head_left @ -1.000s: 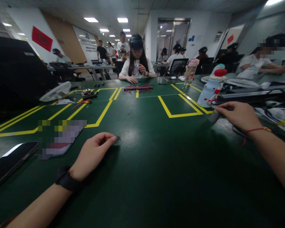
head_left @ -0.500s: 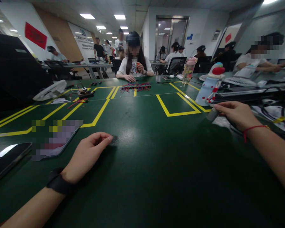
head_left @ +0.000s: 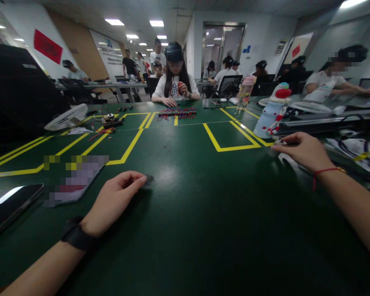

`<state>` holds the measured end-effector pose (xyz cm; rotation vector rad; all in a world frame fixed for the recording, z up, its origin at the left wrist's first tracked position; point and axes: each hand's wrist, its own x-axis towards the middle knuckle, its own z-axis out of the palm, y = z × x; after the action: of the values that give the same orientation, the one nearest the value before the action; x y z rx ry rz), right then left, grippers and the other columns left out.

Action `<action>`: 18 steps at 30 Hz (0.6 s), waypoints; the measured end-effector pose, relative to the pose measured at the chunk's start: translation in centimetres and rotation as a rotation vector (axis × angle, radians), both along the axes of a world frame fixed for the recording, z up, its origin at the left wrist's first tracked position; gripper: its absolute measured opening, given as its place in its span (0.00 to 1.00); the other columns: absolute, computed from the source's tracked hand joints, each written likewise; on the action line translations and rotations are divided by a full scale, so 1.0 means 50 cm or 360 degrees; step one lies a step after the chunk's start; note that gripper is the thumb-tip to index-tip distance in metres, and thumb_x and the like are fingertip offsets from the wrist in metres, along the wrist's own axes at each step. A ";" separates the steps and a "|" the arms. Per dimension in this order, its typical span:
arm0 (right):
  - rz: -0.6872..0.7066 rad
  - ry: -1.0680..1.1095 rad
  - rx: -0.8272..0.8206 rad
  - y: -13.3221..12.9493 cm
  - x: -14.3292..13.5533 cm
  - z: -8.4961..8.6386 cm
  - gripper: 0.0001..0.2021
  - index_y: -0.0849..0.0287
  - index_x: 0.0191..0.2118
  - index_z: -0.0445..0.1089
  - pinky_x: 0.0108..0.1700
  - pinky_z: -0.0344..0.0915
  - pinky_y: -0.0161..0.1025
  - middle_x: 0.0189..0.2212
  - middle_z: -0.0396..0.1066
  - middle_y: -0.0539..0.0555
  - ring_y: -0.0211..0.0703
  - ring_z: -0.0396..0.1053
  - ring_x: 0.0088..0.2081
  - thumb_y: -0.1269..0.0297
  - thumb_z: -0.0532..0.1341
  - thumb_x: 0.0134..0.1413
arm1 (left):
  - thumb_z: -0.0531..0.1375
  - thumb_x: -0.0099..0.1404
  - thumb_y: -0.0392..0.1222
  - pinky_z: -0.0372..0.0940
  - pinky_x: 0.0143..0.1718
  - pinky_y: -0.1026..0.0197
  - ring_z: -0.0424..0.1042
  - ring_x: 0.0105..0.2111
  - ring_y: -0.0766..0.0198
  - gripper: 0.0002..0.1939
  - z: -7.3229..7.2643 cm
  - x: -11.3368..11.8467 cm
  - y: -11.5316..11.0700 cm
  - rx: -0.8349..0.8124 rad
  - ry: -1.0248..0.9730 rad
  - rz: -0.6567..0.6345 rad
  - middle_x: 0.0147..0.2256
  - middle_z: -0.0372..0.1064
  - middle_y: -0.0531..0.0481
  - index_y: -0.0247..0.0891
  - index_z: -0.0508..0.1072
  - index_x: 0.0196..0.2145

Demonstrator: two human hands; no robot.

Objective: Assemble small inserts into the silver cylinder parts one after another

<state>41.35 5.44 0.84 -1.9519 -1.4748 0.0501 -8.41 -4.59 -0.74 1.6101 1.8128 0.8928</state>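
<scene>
Low over the green table, my left hand (head_left: 115, 201) pinches a small dark, thin piece (head_left: 149, 181) between thumb and fingertips; its kind is too blurred to make out. Farther out at the right, my right hand (head_left: 306, 151) is closed on a small grey cylindrical object (head_left: 274, 150), gripped at its upper end. Its kind cannot be told. Just behind that hand stands a pale blue snowman-shaped bottle (head_left: 265, 119) with a red and white top. Crumpled clear plastic (head_left: 291, 160) lies beneath the right fingers.
Two phones, one dark (head_left: 14, 207) and one partly blurred (head_left: 80, 185), lie at the left. Yellow tape (head_left: 237, 148) marks the green table (head_left: 203, 230). Bundled coloured wires (head_left: 177, 113) lie before a person (head_left: 175, 82) opposite. A pink-lidded bottle (head_left: 246, 92) and cables (head_left: 354, 152) are right.
My right hand has shifted slightly left, and the grey object in it has turned. My left hand stays in place with its dark piece.
</scene>
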 end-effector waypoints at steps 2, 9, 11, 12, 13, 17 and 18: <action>0.0005 -0.0144 0.0073 -0.001 -0.011 -0.005 0.23 0.63 0.38 0.70 0.38 0.61 0.37 0.37 0.71 0.59 0.41 0.67 0.35 0.55 0.68 0.34 | 0.58 0.58 0.57 0.58 0.30 0.62 0.67 0.30 0.61 0.16 -0.001 0.000 0.001 -0.0007 -0.0001 0.0008 0.29 0.70 0.54 0.43 0.73 0.36; 0.0918 0.0491 0.0396 -0.077 -0.225 -0.012 0.21 0.62 0.45 0.64 0.42 0.70 0.40 0.42 0.70 0.58 0.41 0.71 0.40 0.58 0.65 0.44 | 0.58 0.58 0.57 0.60 0.32 0.62 0.69 0.32 0.61 0.17 -0.003 0.004 0.002 -0.0035 0.0022 -0.0006 0.33 0.72 0.54 0.44 0.73 0.37; 0.1293 0.0636 0.0306 -0.116 -0.306 -0.014 0.20 0.60 0.45 0.64 0.45 0.70 0.40 0.45 0.68 0.57 0.41 0.70 0.44 0.60 0.64 0.46 | 0.58 0.58 0.58 0.60 0.32 0.62 0.69 0.33 0.60 0.17 -0.001 0.006 0.002 -0.0042 0.0033 -0.0005 0.33 0.72 0.53 0.43 0.73 0.37; 0.1436 0.0659 0.0253 -0.135 -0.340 -0.016 0.18 0.59 0.45 0.64 0.46 0.70 0.41 0.46 0.68 0.56 0.41 0.69 0.45 0.61 0.64 0.47 | 0.58 0.58 0.58 0.60 0.32 0.62 0.69 0.33 0.60 0.17 0.000 0.006 0.001 -0.0049 0.0037 -0.0005 0.33 0.72 0.53 0.43 0.73 0.38; 0.1551 0.0666 0.0201 -0.151 -0.368 -0.019 0.17 0.57 0.45 0.65 0.47 0.70 0.40 0.47 0.67 0.55 0.40 0.69 0.46 0.62 0.63 0.47 | 0.58 0.58 0.58 0.60 0.32 0.62 0.69 0.33 0.60 0.18 0.002 0.006 0.001 -0.0054 0.0040 -0.0003 0.33 0.72 0.53 0.43 0.73 0.38; 0.1804 0.0639 0.0042 -0.185 -0.419 -0.034 0.14 0.55 0.44 0.65 0.47 0.70 0.39 0.47 0.66 0.53 0.38 0.68 0.47 0.64 0.61 0.50 | 0.57 0.59 0.57 0.60 0.31 0.61 0.69 0.32 0.60 0.18 0.005 0.010 0.003 -0.0060 0.0090 -0.0015 0.32 0.72 0.52 0.42 0.73 0.38; 0.1815 0.0637 0.0016 -0.187 -0.420 -0.038 0.14 0.55 0.45 0.65 0.48 0.70 0.39 0.47 0.66 0.53 0.38 0.68 0.47 0.64 0.61 0.50 | 0.57 0.59 0.57 0.61 0.31 0.61 0.69 0.32 0.60 0.18 0.007 0.014 0.003 -0.0058 0.0121 -0.0036 0.32 0.72 0.52 0.42 0.73 0.38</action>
<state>20.33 -3.89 -1.06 -0.7867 -2.0548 0.8600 -7.69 -4.43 -0.40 1.6590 1.8479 0.7942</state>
